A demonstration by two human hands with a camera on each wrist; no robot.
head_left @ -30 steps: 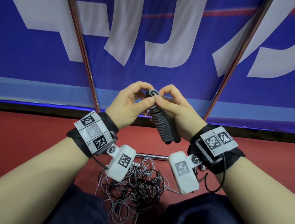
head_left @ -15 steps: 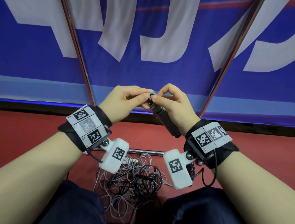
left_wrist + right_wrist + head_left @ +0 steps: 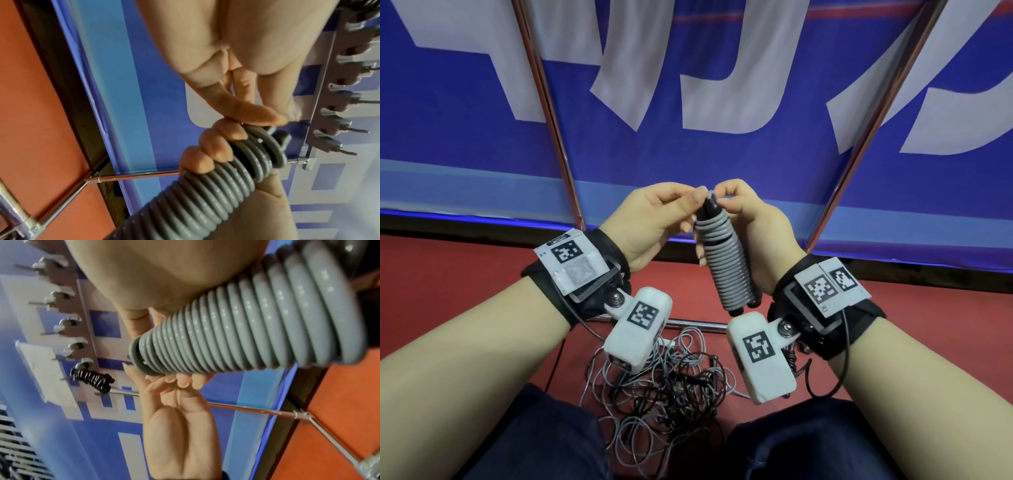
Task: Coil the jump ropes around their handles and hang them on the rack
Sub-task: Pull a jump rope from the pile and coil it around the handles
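Two hands are seen, both raised in front of a blue banner (image 3: 688,85) and meeting at the top of one grey coiled jump rope (image 3: 726,267). One further coiled rope, black (image 3: 92,380), is counted on the rack (image 3: 68,308), and one loose tangle of grey and black ropes (image 3: 664,387) lies on the red floor (image 3: 448,281) between the person's knees.

On the left, the left hand (image 3: 650,222) is held with thumb and forefinger pinched on the grey cord at the very top of the coil; its other fingers are curled loosely. In the middle, the grey rope is wound in tight turns around its black handles, whose ends show below the coil, and it is held tilted, clear of the floor. On the right, the right hand (image 3: 756,236) is wrapped around the coil, its fingertips (image 3: 213,155) pressed over the upper turns.

Open room is left below the coil. Two slanted chrome poles (image 3: 544,113) of the rack frame both hands, and a low chrome bar (image 3: 695,323) crosses behind the wrist cameras.

The row of pegs is shown only by the wrist views, beyond the hands; the black coil hanging at one end of the row is shown only by the right wrist view. The floor tangle is shown only by the head view.
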